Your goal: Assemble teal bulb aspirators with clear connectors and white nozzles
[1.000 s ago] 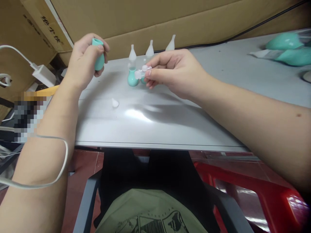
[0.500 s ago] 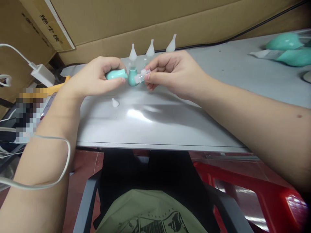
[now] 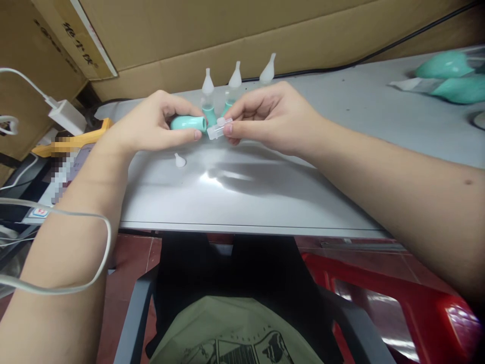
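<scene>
My left hand [image 3: 166, 121] is closed around a teal squeeze bulb [image 3: 187, 123], its open neck turned to the right. Between thumb and fingers, my right hand [image 3: 257, 119] pinches a clear plastic connector tube [image 3: 217, 130]. The tube's left end is close to the bulb's mouth; the two look apart. On the table below my left hand lies a small white nozzle tip [image 3: 180, 160]. Behind my hands, an assembled nasal aspirator [image 3: 208, 93] stands upright with a white tip. Two more white tips, one on another aspirator [image 3: 235, 76], rise beside it, partly hidden by my right hand.
Teal bulbs [image 3: 445, 65] with white tips lie at the far right of the grey table [image 3: 322, 202]. Cardboard [image 3: 227, 30] walls the back, with a black cable [image 3: 364, 58] along it. A white cable [image 3: 108, 237] loops across my left forearm. A red stool [image 3: 382, 298] stands at lower right.
My left hand has moved slightly right and down, turning the bulb's mouth more into view. The connector tube has shifted slightly left and down, nearer the bulb.
</scene>
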The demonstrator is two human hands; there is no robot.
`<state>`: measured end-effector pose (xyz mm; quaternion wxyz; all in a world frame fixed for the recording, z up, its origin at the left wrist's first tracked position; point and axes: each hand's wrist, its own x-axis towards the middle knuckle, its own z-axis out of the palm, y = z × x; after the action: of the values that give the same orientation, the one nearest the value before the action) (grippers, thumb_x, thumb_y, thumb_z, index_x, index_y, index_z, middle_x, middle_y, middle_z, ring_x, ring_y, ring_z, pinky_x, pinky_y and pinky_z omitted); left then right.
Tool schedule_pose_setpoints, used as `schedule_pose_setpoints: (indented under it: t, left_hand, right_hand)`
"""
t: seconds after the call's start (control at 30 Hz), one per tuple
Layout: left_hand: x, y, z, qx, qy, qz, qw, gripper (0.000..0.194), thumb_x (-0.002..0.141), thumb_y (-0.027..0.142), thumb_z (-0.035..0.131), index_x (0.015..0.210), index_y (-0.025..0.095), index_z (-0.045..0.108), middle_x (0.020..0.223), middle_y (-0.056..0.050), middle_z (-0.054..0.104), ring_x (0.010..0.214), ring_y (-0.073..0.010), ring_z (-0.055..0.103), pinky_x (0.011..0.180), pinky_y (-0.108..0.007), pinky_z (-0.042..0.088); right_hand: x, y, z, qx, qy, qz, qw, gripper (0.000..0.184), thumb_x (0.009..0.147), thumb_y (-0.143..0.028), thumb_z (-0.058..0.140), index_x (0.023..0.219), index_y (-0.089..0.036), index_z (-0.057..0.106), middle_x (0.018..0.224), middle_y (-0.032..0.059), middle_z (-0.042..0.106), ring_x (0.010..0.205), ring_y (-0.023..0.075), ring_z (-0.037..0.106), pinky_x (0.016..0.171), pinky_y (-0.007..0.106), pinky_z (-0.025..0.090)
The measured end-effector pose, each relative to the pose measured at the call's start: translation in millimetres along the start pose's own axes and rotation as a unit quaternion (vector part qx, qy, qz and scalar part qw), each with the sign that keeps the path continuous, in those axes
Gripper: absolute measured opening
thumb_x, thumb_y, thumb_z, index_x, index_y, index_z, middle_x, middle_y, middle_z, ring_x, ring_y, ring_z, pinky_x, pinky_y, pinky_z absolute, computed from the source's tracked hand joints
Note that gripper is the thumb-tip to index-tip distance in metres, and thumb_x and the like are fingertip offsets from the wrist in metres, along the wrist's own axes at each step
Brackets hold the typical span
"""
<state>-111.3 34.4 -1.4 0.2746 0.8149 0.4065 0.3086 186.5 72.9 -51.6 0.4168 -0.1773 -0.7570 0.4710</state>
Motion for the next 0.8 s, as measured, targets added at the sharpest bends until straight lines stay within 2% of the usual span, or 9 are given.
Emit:
schedule_pose_setpoints:
  t: [0.07, 0.17, 0.23, 0.33, 0.4, 0.5, 0.63, 0.7, 0.8]
  left_hand:
    - [-0.6, 1.1, -0.1, 0.046, -0.02, 0.021, 0.999, 0.036, 0.094, 0.063, 0.105, 0.113, 0.032, 0.104, 0.102, -0.006, 0.095, 0.086, -0.03, 0.073, 0.081, -0.046, 0.064]
    - [-1.7, 2.6, 0.5, 0.047, -0.02, 0.035, 0.998, 0.034, 0.097, 0.057, 0.1, 0.116, 0.028, 0.105, 0.1, -0.005, 0.095, 0.084, -0.027, 0.072, 0.072, -0.041, 0.059]
    - [-1.9, 2.2, 1.9, 0.036, -0.031, 0.019, 0.999, 0.03, 0.097, 0.05, 0.1, 0.117, 0.028, 0.105, 0.1, -0.004, 0.093, 0.082, -0.0271, 0.074, 0.07, -0.042, 0.061]
    - [-1.0, -0.1, 5.0, 0.011, -0.033, 0.015, 0.999, 0.033, 0.097, 0.06, 0.102, 0.115, 0.032, 0.104, 0.102, -0.004, 0.093, 0.081, -0.0295, 0.076, 0.072, -0.048, 0.067]
    - [-0.2, -0.4, 7.0, 0.003, -0.028, 0.033, 0.999, 0.035, 0.096, 0.068, 0.103, 0.11, 0.035, 0.102, 0.098, -0.004, 0.091, 0.077, -0.0285, 0.072, 0.07, -0.049, 0.065]
    - [0.6, 1.9, 8.9, 0.027, -0.013, 0.023, 0.999, 0.027, 0.097, 0.058, 0.102, 0.109, 0.033, 0.101, 0.097, -0.005, 0.089, 0.081, -0.0289, 0.071, 0.074, -0.048, 0.058]
    - [1.4, 2.5, 10.7, 0.044, 0.017, 0.047, 0.998, 0.031, 0.099, 0.062, 0.1, 0.101, 0.032, 0.098, 0.088, -0.005, 0.085, 0.078, -0.0266, 0.064, 0.071, -0.045, 0.047]
    - [1.9, 1.0, 11.4, 0.05, 0.026, 0.06, 0.997, 0.033, 0.1, 0.063, 0.1, 0.096, 0.031, 0.097, 0.085, -0.004, 0.082, 0.075, -0.0252, 0.062, 0.068, -0.043, 0.045]
    - [2.5, -0.6, 12.2, 0.074, 0.037, 0.065, 0.994, 0.04, 0.101, 0.065, 0.102, 0.09, 0.027, 0.092, 0.084, -0.003, 0.08, 0.074, -0.0233, 0.062, 0.067, -0.041, 0.047]
  right_hand:
    - [1.0, 1.0, -0.5, 0.01, -0.009, -0.002, 1.0, 0.02, 0.089, -0.035, 0.112, 0.093, -0.029, 0.093, 0.084, 0.0005, 0.084, 0.072, 0.0202, 0.071, 0.076, 0.046, 0.069]
    - [1.1, -0.4, -0.7, 0.013, 0.002, -0.004, 1.0, 0.028, 0.087, -0.037, 0.117, 0.097, -0.029, 0.092, 0.087, 0.0006, 0.086, 0.076, 0.0217, 0.073, 0.08, 0.047, 0.07]
    - [0.3, -2.2, -0.2, 0.006, 0.014, 0.0, 1.0, 0.033, 0.086, -0.041, 0.119, 0.098, -0.031, 0.091, 0.089, 0.001, 0.087, 0.08, 0.0244, 0.075, 0.084, 0.051, 0.072]
    - [-0.6, -3.6, 0.3, -0.006, 0.024, 0.004, 1.0, 0.034, 0.087, -0.045, 0.12, 0.1, -0.035, 0.091, 0.09, 0.0006, 0.087, 0.085, 0.0274, 0.078, 0.088, 0.054, 0.073]
    - [-0.4, -3.0, 0.0, -0.008, 0.025, 0.002, 1.0, 0.034, 0.087, -0.048, 0.12, 0.099, -0.036, 0.091, 0.088, -0.0002, 0.087, 0.085, 0.027, 0.078, 0.087, 0.052, 0.072]
    - [0.7, -0.3, -1.0, -0.012, 0.028, 0.0, 1.0, 0.037, 0.087, -0.051, 0.122, 0.1, -0.036, 0.091, 0.088, -0.0003, 0.087, 0.085, 0.0262, 0.078, 0.087, 0.05, 0.071]
    - [0.8, 1.6, -1.1, -0.009, 0.041, -0.025, 0.999, 0.041, 0.091, -0.056, 0.122, 0.098, -0.033, 0.089, 0.085, -0.0001, 0.084, 0.084, 0.026, 0.078, 0.085, 0.049, 0.07]
    - [-0.6, 0.3, -0.5, -0.005, 0.051, -0.029, 0.998, 0.04, 0.094, -0.054, 0.121, 0.096, -0.031, 0.089, 0.085, 0.001, 0.083, 0.084, 0.0258, 0.079, 0.084, 0.047, 0.07]
    - [-3.5, -3.1, 1.1, 0.003, 0.065, -0.025, 0.998, 0.034, 0.096, -0.046, 0.121, 0.095, -0.03, 0.09, 0.087, 0.0026, 0.083, 0.082, 0.0258, 0.081, 0.082, 0.045, 0.072]
